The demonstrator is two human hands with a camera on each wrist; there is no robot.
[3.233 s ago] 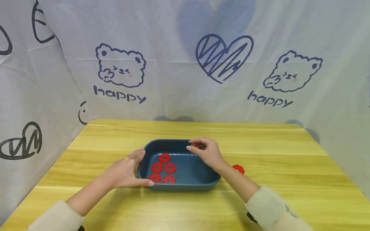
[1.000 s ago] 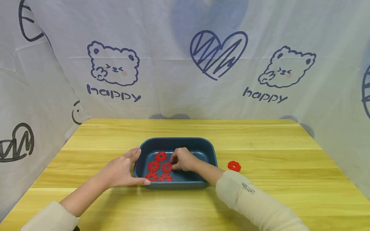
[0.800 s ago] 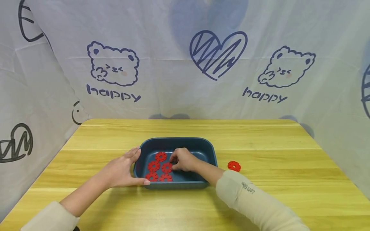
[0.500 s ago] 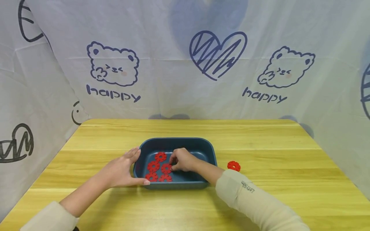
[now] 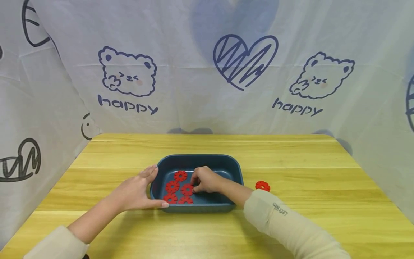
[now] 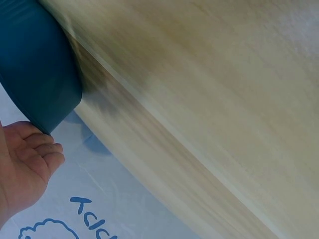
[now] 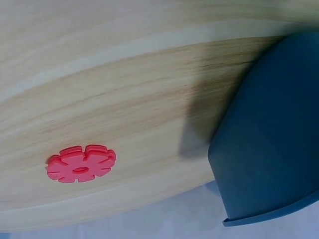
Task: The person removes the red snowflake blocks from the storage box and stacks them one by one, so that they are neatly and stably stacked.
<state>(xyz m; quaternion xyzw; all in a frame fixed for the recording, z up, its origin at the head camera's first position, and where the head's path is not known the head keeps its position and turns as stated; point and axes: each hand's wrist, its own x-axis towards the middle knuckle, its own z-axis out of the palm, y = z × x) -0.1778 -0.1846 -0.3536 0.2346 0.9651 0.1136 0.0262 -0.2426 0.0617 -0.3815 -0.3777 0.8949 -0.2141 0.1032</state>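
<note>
A dark blue rectangular container (image 5: 207, 208) stands on the table, with several red notched interlocking discs (image 5: 180, 176) lying flat in its left half. My left hand (image 5: 137, 192) holds the container's left end, thumb along the front rim and fingers at the back left. In the left wrist view, the fingers of this left hand (image 6: 27, 164) touch the rim. Inside the container, my right hand (image 5: 207, 180) has thumb and fingers curled at the right edge of one red disc (image 5: 186, 190), seeming to pinch it. The right fingertips are partly hidden, and the right wrist view does not show them.
More red discs (image 7: 81, 164), apparently two stacked, lie on the table right of the container, close to my right sleeve (image 5: 268, 212). The wooden table (image 5: 307, 172) reaches back to a white cloth (image 5: 194, 90) with printed drawings.
My right hand has moved from over the container's back right rim down into it, to one red disc. That disc has shifted slightly forward. My left hand keeps its hold.
</note>
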